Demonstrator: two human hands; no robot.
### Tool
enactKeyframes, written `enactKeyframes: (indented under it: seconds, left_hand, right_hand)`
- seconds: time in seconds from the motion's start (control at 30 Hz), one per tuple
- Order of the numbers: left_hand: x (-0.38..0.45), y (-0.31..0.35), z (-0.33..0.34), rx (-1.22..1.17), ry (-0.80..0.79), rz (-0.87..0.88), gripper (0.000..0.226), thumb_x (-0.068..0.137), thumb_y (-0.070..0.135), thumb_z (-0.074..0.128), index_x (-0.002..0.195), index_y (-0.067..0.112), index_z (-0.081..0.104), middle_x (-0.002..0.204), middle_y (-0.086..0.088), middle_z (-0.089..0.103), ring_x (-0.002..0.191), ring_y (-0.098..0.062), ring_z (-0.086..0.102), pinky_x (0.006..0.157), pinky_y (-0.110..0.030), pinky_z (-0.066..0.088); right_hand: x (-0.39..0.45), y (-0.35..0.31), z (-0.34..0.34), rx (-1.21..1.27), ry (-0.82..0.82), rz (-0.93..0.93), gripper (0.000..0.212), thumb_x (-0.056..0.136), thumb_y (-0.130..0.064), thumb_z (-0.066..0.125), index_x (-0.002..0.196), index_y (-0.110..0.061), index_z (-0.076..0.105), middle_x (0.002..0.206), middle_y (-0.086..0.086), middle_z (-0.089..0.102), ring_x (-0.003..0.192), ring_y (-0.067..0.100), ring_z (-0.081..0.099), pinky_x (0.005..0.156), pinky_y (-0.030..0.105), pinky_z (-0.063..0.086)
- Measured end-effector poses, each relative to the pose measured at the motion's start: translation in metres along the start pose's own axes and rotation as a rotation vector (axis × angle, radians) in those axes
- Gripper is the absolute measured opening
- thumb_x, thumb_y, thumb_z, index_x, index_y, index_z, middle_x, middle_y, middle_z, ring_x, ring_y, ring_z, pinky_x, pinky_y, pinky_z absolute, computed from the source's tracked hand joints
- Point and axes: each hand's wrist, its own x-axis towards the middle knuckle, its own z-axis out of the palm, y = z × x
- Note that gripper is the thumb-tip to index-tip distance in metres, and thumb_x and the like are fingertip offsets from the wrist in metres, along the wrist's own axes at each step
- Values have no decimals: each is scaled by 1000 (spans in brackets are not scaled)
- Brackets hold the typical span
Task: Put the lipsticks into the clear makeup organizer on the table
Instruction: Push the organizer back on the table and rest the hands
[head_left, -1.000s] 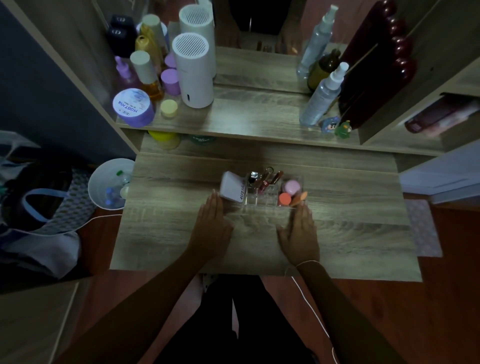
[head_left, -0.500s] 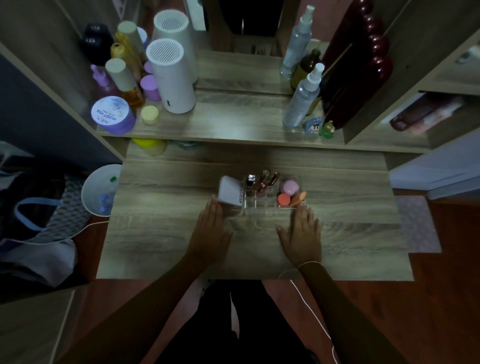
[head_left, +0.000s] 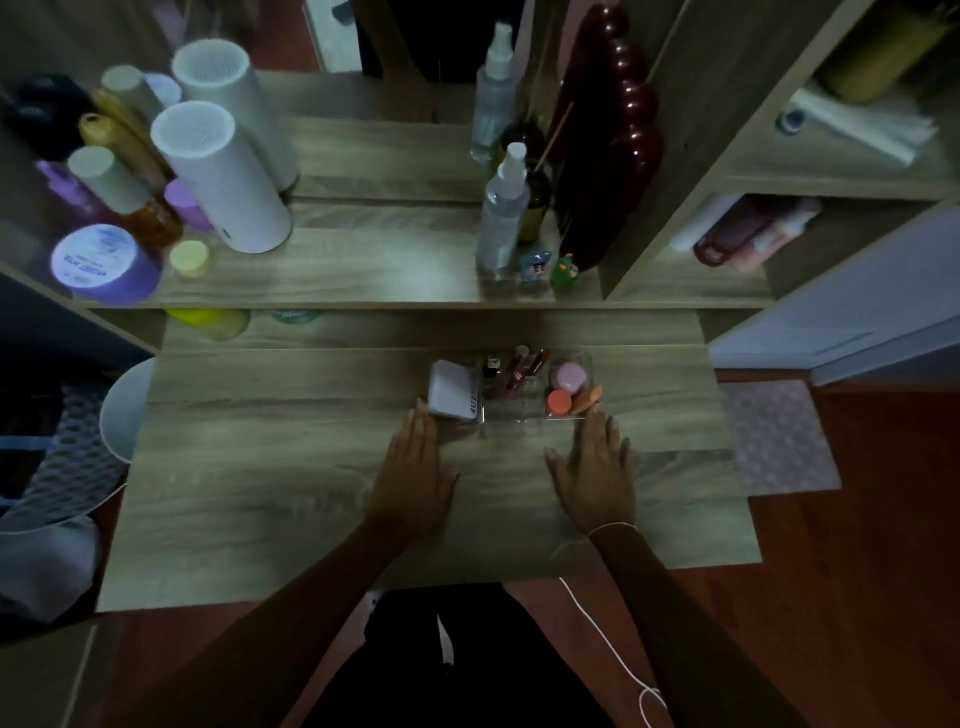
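Note:
The clear makeup organizer (head_left: 511, 415) stands at the middle of the wooden table (head_left: 260, 493). Several lipsticks (head_left: 517, 370) stand upright in its middle slots. A white compact (head_left: 453, 391) leans in its left section, and pink and orange sponges (head_left: 569, 389) fill its right section. My left hand (head_left: 415, 470) lies flat on the table just in front of the organizer's left end, fingers apart, holding nothing. My right hand (head_left: 597, 467) lies flat in front of the right end, also empty.
A shelf (head_left: 363, 270) behind the table carries a white cylinder (head_left: 218, 176), a purple jar (head_left: 101, 262), bottles, a spray bottle (head_left: 501, 213) and small figurines. A white bin (head_left: 124, 410) sits left of the table. A mirror rises behind the shelf.
Both hands stay flat and still in front of the organizer. The camera has tilted slightly, so the shelf items have shifted in the view.

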Motion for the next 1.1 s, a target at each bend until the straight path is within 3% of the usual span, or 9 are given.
enactKeyframes:
  seconds: [0.27, 0.43, 0.57, 0.73, 1.1]
  left_hand:
    - [22, 36, 12, 6, -6, 24, 84, 86, 56, 19, 145, -2, 7, 155, -24, 10, 143, -32, 7, 115, -43, 10]
    - [36, 52, 16, 29, -17, 64, 87, 81, 56, 14, 145, -3, 12, 153, -25, 17, 142, -34, 15, 115, -40, 9]
    - [45, 63, 15, 61, -34, 89, 81, 87, 54, 18, 145, -1, 12, 154, -22, 15, 142, -33, 15, 115, -39, 6]
    - [50, 73, 16, 51, -27, 125, 75, 95, 40, 41, 146, 0, 3, 156, -21, 9, 143, -30, 9, 113, -33, -1]
    - [52, 78, 14, 61, -42, 122, 74, 95, 43, 36, 146, 0, 4, 156, -21, 8, 143, -30, 8, 115, -36, 2]
  right_hand:
    - [16, 40, -11, 70, 40, 23, 82, 89, -62, 28, 148, -6, 14, 156, 18, 22, 145, 32, 15, 117, 53, 12]
    - [24, 61, -16, 62, 43, 44, 83, 88, -64, 24, 148, -8, 13, 157, 16, 21, 146, 31, 13, 117, 53, 12]
    - [29, 74, -19, 59, 46, 58, 81, 90, -64, 24, 149, -10, 10, 157, 16, 18, 146, 31, 11, 117, 53, 11]
    - [33, 83, -24, 74, 50, 73, 81, 90, -63, 25, 149, -11, 8, 158, 15, 16, 146, 31, 10, 117, 53, 10]
    - [36, 86, -23, 111, 34, 76, 80, 90, -63, 24, 149, -12, 5, 159, 15, 12, 146, 30, 6, 118, 52, 8]
